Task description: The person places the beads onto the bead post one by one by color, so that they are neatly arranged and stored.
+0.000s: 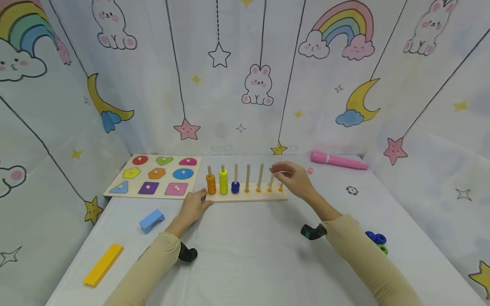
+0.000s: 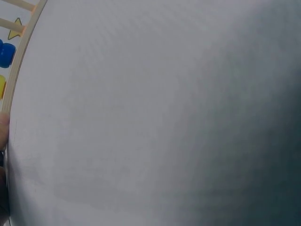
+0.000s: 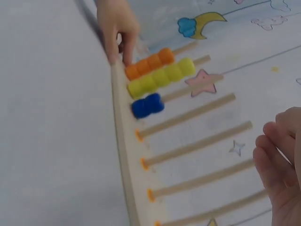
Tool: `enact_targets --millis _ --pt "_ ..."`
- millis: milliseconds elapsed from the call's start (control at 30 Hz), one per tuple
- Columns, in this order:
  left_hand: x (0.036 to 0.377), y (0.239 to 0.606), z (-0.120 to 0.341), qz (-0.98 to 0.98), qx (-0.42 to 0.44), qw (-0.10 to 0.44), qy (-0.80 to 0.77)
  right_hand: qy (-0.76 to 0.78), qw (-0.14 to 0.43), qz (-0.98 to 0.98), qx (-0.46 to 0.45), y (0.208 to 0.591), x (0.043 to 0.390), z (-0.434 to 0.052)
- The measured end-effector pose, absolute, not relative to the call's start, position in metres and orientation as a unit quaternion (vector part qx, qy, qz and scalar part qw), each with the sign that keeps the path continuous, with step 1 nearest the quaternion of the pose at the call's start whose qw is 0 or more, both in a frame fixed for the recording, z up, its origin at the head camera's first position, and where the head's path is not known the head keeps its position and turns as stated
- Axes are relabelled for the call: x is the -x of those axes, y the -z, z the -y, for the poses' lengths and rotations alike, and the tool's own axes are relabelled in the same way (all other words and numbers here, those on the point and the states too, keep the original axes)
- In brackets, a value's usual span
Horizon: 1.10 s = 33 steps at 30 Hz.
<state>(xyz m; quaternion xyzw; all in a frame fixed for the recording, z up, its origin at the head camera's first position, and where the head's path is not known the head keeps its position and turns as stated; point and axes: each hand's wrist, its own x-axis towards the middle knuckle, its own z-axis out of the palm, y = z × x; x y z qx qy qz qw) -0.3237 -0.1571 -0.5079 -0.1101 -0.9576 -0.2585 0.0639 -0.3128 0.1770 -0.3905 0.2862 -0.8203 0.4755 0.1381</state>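
Note:
A wooden peg stacker (image 1: 249, 197) stands upright on the white table. Orange beads (image 1: 211, 184) fill its leftmost peg, with yellow beads (image 1: 223, 182) on the second and two blue beads (image 3: 147, 105) on the third. The other pegs carry no beads. My left hand (image 1: 192, 207) grips the base's left end between thumb and fingers; only a sliver of it shows in the left wrist view. Over the right-hand pegs is my right hand (image 1: 294, 178), fingers loosely bent near the peg tips. No bead shows in it, and its fingers hide some peg ends in the right wrist view.
A shape puzzle board (image 1: 153, 176) lies behind left. Nearer are a blue arch block (image 1: 152, 220) and a yellow block (image 1: 103, 265). Loose blue and green beads (image 1: 379, 239) lie by the right sleeve. A pink tube (image 1: 338, 160) and a small round disc (image 1: 352, 191) are at right.

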Motion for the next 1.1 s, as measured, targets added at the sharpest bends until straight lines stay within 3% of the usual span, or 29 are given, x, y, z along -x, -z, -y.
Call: enact_targets --millis 267,633,900,1100 --pt "0.322 0.506 0.155 0.955 0.123 0.078 0.258 -0.460 0.110 0.853 -0.222 0.421 0.287 -0.262" --pt "0.321 0.505 0.156 0.955 0.124 0.078 0.259 -0.394 0.125 0.898 -0.150 0.472 0.250 -0.392" --pt "0.322 0.506 0.156 0.955 0.126 0.074 0.258 -0.353 0.122 0.923 -0.092 0.489 0.211 -0.434" --pt "0.323 0.507 0.157 0.956 0.124 0.080 0.254 -0.362 0.092 0.919 -0.123 0.494 0.196 -0.442"
